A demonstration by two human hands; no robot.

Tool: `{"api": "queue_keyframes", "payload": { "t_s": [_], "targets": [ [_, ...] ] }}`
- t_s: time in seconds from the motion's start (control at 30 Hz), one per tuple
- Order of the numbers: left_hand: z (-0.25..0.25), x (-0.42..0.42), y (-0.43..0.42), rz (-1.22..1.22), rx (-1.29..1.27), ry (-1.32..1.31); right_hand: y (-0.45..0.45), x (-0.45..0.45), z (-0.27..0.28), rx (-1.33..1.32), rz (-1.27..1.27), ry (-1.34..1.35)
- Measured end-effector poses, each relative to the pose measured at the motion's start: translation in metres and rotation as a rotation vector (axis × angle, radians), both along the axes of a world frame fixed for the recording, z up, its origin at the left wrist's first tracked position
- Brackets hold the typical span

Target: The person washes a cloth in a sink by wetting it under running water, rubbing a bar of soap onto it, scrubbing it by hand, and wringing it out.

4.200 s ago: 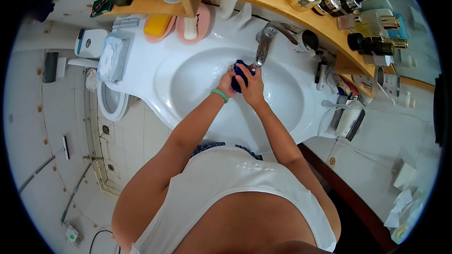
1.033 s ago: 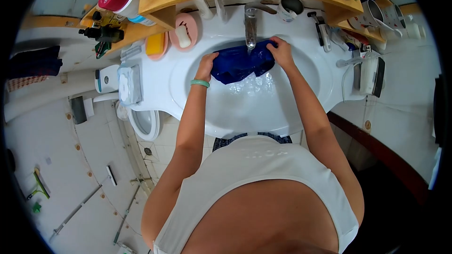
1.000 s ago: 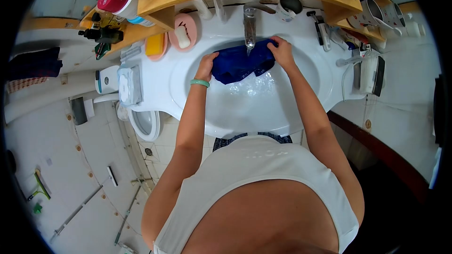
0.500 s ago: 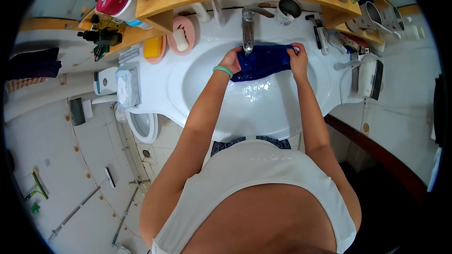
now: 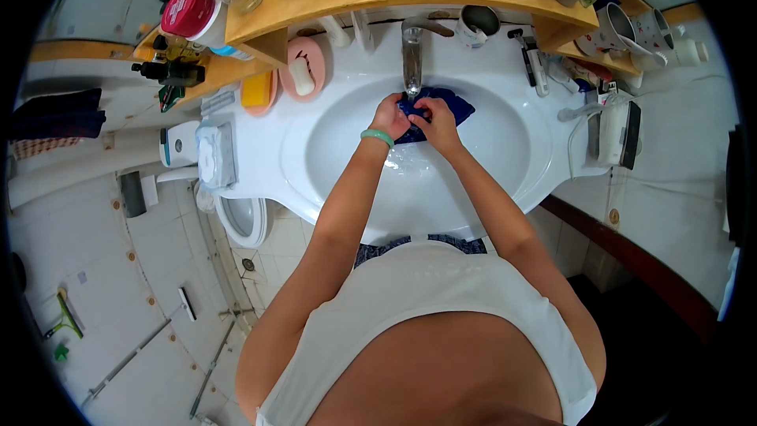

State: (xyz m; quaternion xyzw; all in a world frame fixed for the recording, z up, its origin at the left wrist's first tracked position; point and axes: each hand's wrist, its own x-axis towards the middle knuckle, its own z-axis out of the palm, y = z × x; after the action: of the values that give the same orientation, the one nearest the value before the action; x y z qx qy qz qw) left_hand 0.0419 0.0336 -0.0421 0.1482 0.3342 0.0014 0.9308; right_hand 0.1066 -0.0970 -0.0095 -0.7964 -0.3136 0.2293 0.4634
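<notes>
Bringing my right hand (image 5: pixel 441 124) close to my left hand (image 5: pixel 387 116), I had both clamped on the cloth (image 5: pixel 455 102), bunched beneath the tap (image 5: pixel 412 61) instead of spread wide, so handling centred on one patch.

Head view, wide-angle: indoor light, cool, moderately bright, its direction uncertain. Basin (image 5: pixel 501 138): pale, softly shaded, small glints on the wet surface. Faucet (image 5: pixel 412 55): metallic highlights. Blue cloth (image 5: pixel 453 102): dark, folds poorly separated. Lower right, beneath the dark red edge (image 5: pixel 631 256): deep shadow, detail lost. Wooden shelf (image 5: pixel 339 8): bowed by lens distortion. Periphery: walls (image 5: pixel 102 268) stretched and curved; black rounded vignette, bluish fringe. Bottle labels: too small to read.
</notes>
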Motion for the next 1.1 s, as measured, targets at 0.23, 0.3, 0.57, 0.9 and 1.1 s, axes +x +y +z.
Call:
{"api": "queue_keyframes", "payload": {
  "t_s": [0.23,0.3,0.57,0.9,1.1],
  "targets": [
    [0.000,-0.024,0.009,0.088,0.130,-0.002,0.013,0.013,-0.014,0.142,0.153,0.277],
    [-0.006,-0.028,0.014,-0.054,0.181,-0.150,0.013,0.022,-0.009,0.167,0.133,0.388],
    [-0.001,-0.022,0.004,-0.287,1.223,-0.073,0.010,0.044,0.018,0.145,0.079,0.717],
    [0.043,-0.029,0.002,-0.352,0.899,-0.066,0.010,0.046,0.015,0.050,0.016,0.576],
    [0.052,-0.028,-0.010,-0.030,0.711,-0.104,0.018,0.017,-0.021,0.266,-0.123,1.092]
  ]
}}
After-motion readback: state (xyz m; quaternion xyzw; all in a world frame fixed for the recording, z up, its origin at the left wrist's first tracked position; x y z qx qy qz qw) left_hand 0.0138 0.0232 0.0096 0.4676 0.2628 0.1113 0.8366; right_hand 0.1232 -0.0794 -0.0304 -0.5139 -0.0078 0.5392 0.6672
